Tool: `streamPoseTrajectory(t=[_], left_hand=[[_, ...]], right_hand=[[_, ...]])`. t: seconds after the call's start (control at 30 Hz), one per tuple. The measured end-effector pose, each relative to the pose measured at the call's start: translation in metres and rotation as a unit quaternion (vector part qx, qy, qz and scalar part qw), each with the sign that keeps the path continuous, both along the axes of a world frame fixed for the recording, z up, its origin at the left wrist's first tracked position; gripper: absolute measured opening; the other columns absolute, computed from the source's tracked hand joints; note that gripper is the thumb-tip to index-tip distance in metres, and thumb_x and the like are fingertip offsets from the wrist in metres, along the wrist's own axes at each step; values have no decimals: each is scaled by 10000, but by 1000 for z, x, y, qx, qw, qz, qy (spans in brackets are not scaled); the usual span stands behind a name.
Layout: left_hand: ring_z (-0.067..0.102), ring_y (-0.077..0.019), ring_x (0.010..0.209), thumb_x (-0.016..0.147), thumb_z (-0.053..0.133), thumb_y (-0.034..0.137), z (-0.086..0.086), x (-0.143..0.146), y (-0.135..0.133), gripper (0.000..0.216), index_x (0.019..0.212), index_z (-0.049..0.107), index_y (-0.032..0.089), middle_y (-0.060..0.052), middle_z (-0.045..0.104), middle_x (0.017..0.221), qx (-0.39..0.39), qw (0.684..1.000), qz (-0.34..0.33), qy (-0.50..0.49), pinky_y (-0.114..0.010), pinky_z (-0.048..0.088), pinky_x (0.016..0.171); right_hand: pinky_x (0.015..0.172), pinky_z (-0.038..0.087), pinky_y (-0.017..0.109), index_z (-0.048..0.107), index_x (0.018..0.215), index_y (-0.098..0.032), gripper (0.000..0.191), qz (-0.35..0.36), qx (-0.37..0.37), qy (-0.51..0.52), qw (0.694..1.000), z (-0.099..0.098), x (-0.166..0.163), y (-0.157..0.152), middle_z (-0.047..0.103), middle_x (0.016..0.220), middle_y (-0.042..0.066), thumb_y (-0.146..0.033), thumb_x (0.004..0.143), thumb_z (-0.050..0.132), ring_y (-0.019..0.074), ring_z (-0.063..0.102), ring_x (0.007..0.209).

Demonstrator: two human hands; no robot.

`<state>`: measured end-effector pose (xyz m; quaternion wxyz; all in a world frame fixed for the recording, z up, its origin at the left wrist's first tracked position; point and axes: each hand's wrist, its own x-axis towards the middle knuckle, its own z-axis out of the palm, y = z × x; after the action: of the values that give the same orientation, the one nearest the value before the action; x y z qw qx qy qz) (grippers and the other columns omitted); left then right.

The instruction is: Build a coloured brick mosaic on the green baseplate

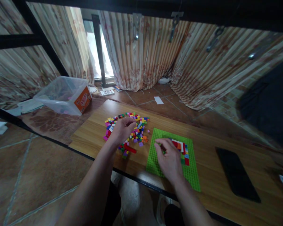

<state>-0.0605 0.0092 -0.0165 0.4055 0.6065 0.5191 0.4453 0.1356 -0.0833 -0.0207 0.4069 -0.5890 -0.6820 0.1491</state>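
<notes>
My left hand [122, 129] hangs over a loose pile of small coloured toy bricks [138, 134], its thumb and forefinger close together. Whatever may be between those fingertips is too small to make out. My right hand [169, 158] is above the left part of a green studded baseplate [192, 169], fingers bent and drawn together; whether they pinch a brick is hidden. Red, white, blue and green bricks [185, 152] are joined on the baseplate beside my right fingers, partly covered by the hand. A long red brick [130, 148] lies at the pile's near edge.
The wooden table [94, 135] carries a black phone-like slab [237, 174] on the right. A clear plastic bin [58, 97] with an orange label stands beyond the table's left end. A dark bar [155, 11] with hanging metal fittings crosses overhead. Striped curtains [124, 53] hang behind.
</notes>
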Motion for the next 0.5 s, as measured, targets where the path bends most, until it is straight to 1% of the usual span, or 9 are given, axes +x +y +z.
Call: streamPoseTrajectory(t=[0.1,0.27,0.4,0.5], left_hand=[[526,-114,609,748,602,310,4,-3,-1,176,734,669,148,19,612,641,1,1000,7,-11,-212,390,569],[498,-97,602,736,622,290,9,-9,0,189,803,696,130,16,623,669,-15,998,35,-60,-199,364,547],[474,-90,574,751,620,290,4,-16,2,204,843,703,128,19,613,656,-10,997,36,-63,-199,353,527],[499,-100,590,764,609,298,3,-19,2,207,846,705,133,13,628,672,-4,998,30,-54,-203,373,537]], right_hand=[[784,481,334,654,961,-212,177,40,-31,-14,999,-5,-11,1,672,940,58,-263,900,496,199,627,878],[808,477,337,662,971,-205,172,56,-57,-22,997,-12,-23,4,673,971,59,-269,903,518,203,624,914],[788,477,331,668,962,-211,170,66,-54,-26,996,-14,-31,6,676,946,53,-277,907,522,198,619,885],[793,474,336,671,981,-221,178,75,-43,-42,995,-15,-37,7,671,966,54,-269,909,515,202,612,894]])
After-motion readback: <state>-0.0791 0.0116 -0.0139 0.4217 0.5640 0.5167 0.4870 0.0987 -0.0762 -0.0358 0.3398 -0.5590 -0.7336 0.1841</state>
